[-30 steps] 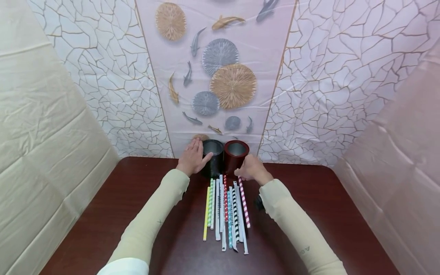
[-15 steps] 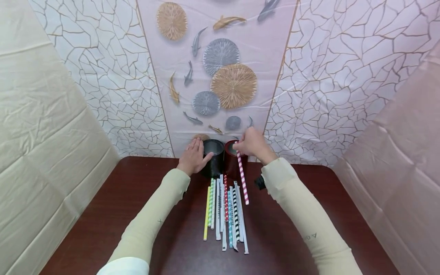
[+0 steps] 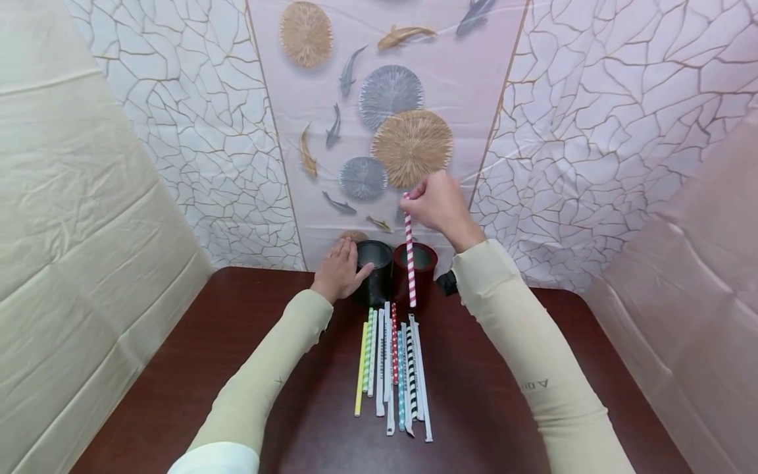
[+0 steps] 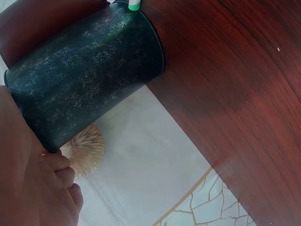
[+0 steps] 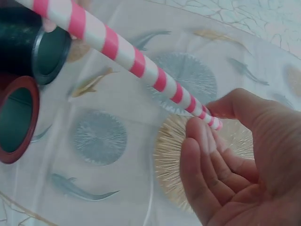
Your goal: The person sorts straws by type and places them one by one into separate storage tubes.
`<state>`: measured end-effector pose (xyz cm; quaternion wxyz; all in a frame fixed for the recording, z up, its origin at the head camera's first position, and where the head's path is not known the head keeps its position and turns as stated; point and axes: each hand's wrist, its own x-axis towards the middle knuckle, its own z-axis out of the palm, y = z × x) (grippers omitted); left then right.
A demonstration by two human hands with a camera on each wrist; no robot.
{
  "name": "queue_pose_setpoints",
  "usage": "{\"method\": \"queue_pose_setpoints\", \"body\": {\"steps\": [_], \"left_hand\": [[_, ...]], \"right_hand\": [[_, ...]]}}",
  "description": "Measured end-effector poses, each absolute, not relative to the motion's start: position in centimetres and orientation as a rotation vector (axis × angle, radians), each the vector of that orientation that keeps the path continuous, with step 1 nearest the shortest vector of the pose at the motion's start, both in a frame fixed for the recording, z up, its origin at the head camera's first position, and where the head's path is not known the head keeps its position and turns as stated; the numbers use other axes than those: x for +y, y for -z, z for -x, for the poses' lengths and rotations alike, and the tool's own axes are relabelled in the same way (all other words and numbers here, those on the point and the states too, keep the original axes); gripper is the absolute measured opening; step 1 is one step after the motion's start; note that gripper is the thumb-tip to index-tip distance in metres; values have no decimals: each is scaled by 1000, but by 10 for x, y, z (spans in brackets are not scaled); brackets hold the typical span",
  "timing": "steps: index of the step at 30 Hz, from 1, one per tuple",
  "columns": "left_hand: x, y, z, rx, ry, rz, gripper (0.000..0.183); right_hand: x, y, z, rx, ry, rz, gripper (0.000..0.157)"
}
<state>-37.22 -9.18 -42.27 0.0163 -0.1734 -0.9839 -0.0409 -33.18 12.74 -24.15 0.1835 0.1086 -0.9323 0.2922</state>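
Observation:
My right hand (image 3: 438, 204) pinches a pink-and-white striped straw (image 3: 409, 257) near its top end, between thumb and fingers. The straw hangs nearly upright in front of the dark red cup (image 3: 423, 286), with its lower end below the rim in the head view. Close up in the right wrist view, the striped straw (image 5: 138, 63) runs diagonally from the fingertips. My left hand (image 3: 341, 270) rests against the left side of the black cup (image 3: 376, 286), fingers straight and thumb apart toward its front. In the left wrist view the black cup (image 4: 89, 70) shows a mottled wall.
In front of the cups lies a row of straws: yellow (image 3: 360, 368), red dotted (image 3: 395, 349), teal dotted (image 3: 401, 388), black striped (image 3: 412, 375), and several in white wrappers. The dark wooden table (image 3: 491, 395) meets a patterned backdrop (image 3: 331, 217) behind the cups.
My right hand has lifted the pink striped straw off the table, up and above the red cup, turning it more upright. The left hand stays at the black cup. The head view has shifted slightly.

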Motion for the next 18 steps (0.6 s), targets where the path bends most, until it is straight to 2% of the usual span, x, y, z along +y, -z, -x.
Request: {"method": "queue_pose_setpoints", "body": {"steps": [10, 18], "left_hand": [[-92, 421, 371, -3067, 83, 538, 85], [-90, 419, 370, -3067, 71, 518, 85]], "right_hand": [[115, 234, 342, -2395, -920, -282, 20], [109, 249, 353, -2204, -1030, -323, 20]]}}
